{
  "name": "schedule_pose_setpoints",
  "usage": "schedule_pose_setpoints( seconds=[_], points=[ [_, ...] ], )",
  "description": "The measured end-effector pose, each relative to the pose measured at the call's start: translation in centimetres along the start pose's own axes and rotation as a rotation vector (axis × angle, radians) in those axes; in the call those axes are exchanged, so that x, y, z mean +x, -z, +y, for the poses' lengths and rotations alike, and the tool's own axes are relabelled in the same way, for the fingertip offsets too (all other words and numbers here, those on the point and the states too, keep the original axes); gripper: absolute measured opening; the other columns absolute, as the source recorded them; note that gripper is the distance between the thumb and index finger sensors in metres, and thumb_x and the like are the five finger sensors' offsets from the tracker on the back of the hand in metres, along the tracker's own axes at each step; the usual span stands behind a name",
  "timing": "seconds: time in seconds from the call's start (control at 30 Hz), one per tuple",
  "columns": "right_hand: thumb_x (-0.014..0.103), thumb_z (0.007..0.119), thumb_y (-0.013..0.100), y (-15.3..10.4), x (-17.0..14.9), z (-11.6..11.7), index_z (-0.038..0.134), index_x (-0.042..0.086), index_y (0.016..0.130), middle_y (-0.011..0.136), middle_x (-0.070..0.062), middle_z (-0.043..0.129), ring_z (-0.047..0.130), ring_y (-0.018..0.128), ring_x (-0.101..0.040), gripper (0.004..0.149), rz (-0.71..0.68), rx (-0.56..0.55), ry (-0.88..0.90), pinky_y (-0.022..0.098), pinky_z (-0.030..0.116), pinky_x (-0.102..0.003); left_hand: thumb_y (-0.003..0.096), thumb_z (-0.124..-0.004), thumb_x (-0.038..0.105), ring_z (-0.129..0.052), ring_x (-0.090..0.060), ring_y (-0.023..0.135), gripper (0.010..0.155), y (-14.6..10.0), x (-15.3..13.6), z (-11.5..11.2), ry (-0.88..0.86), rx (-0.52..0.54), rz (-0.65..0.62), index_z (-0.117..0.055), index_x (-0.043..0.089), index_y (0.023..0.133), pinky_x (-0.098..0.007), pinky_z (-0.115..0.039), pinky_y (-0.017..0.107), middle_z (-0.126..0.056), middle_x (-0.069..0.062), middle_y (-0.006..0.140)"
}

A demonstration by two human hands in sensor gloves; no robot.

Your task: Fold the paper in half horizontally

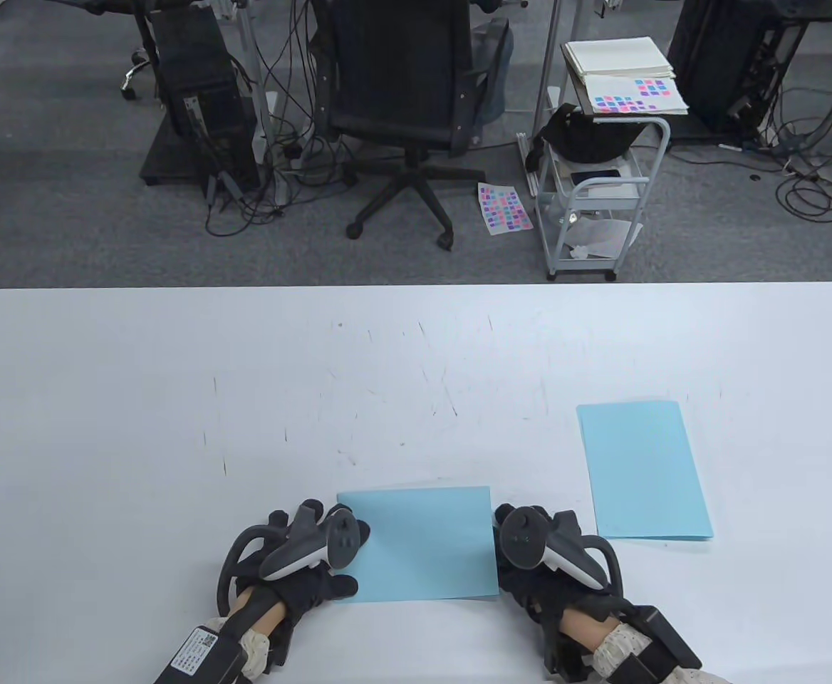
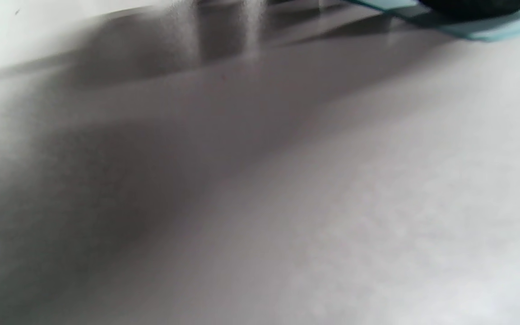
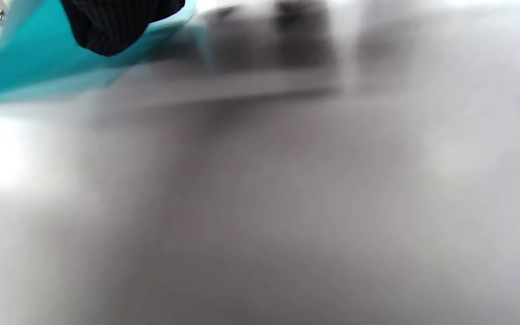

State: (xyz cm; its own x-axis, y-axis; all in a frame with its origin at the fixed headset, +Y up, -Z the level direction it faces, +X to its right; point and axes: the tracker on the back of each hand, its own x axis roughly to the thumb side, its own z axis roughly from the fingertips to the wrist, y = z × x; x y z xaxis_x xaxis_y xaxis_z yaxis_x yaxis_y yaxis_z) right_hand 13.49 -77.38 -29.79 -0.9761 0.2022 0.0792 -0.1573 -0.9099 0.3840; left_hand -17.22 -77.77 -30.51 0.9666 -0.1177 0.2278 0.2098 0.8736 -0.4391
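Folded paper: the light-blue sheet [image 1: 422, 545] lies flat on my white worktop [image 1: 174, 399], at the near edge, just about centred between my two hands, and it sits as a wide rectangle with what looks like doubled layers along its near edge.
Left hand: my left hand [image 1: 302, 552] is at the sheet's left edge, gloved fingertips [image 1: 359, 531] lying on the paper's far-left corner and a thumb tip on the near-left corner; whether the fingers are pressing flat or pinching the edge I cannot tell, the tracker covers them.
Left wrist view: mostly blurred worktop, with a dark fingertip [image 2: 472, 5] on a strip of the blue paper [image 2: 490, 29] at the top right corner.
Right hand: my right hand [image 1: 541, 552] is at the sheet's right edge, touching it; from above the tracker hides the fingers.
Right wrist view: one dark gloved fingertip [image 3: 115, 27] is on top of the blue paper [image 3: 30, 67], which shows at the top left; it looks like a press down on the sheet, not a curl round it, though the picture is very blurred.
Second sheet: another light-blue paper [image 1: 642, 470] lies flat to the right and a little farther off, long side running near to far, apart from my right hand.
Beyond the worktop: grey carpet, a black office chair [image 1: 416, 92], and a small white cart [image 1: 594, 192] stacked with papers.
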Motion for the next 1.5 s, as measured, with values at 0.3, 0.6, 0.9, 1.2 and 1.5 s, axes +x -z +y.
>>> schedule_pose_setpoints(
  seconds=[0.3, 0.6, 0.9, 1.2, 1.5],
  points=[
    [0.034, 0.068, 0.050, 0.0, 0.7, -4.9, 0.051, 0.030, 0.106, 0.119, 0.000, 0.041, 0.028, 0.108, -0.037, 0.059, 0.085, -0.169, 0.029, 0.074, 0.027, -0.067, 0.0300, -0.067, 0.064, -0.027, -0.016, 0.119, 0.078, 0.0, 0.0, 0.0, -0.007, -0.002, -0.001, -0.031, 0.063, 0.099, -0.055, -0.034, 0.088, -0.024, 0.028, 0.118],
    [0.035, 0.068, 0.050, 1.8, 7.8, -4.9, 0.049, 0.031, 0.106, 0.119, 0.001, 0.039, 0.030, 0.108, -0.035, 0.060, -0.094, -0.146, 0.011, 0.074, 0.027, -0.066, 0.0310, -0.067, 0.064, -0.028, -0.017, 0.119, 0.079, 0.2, 0.1, -0.1, -0.018, -0.004, -0.010, -0.030, 0.061, 0.101, -0.056, -0.034, 0.088, -0.024, 0.026, 0.119],
    [0.037, 0.067, 0.050, 4.2, 12.8, -0.6, 0.046, 0.035, 0.106, 0.119, 0.006, 0.037, 0.023, 0.109, -0.033, 0.060, -0.169, -0.003, -0.098, 0.074, 0.022, -0.065, 0.0319, -0.067, 0.064, -0.028, -0.017, 0.118, 0.079, 0.3, 0.3, -0.1, -0.024, -0.008, -0.016, -0.029, 0.059, 0.102, -0.055, -0.035, 0.088, -0.023, 0.024, 0.119],
    [0.040, 0.066, 0.050, 5.2, 12.7, 1.2, 0.039, 0.037, 0.107, 0.119, 0.009, 0.029, 0.017, 0.108, -0.032, 0.063, -0.144, 0.054, -0.162, 0.074, 0.018, -0.066, 0.0322, -0.067, 0.064, -0.029, -0.017, 0.118, 0.079, 0.3, 0.3, 0.0, -0.018, -0.003, -0.014, -0.030, 0.059, 0.102, -0.055, -0.035, 0.088, -0.023, 0.025, 0.119],
    [0.041, 0.066, 0.050, 5.3, 12.5, 1.1, 0.037, 0.038, 0.107, 0.119, 0.011, 0.028, 0.015, 0.109, -0.031, 0.064, -0.129, 0.066, -0.167, 0.074, 0.016, -0.065, 0.0319, -0.067, 0.064, -0.031, -0.016, 0.118, 0.078, 0.3, 0.3, 0.0, -0.008, -0.004, -0.004, -0.030, 0.060, 0.101, -0.055, -0.036, 0.088, -0.025, 0.025, 0.119]
  ],
)
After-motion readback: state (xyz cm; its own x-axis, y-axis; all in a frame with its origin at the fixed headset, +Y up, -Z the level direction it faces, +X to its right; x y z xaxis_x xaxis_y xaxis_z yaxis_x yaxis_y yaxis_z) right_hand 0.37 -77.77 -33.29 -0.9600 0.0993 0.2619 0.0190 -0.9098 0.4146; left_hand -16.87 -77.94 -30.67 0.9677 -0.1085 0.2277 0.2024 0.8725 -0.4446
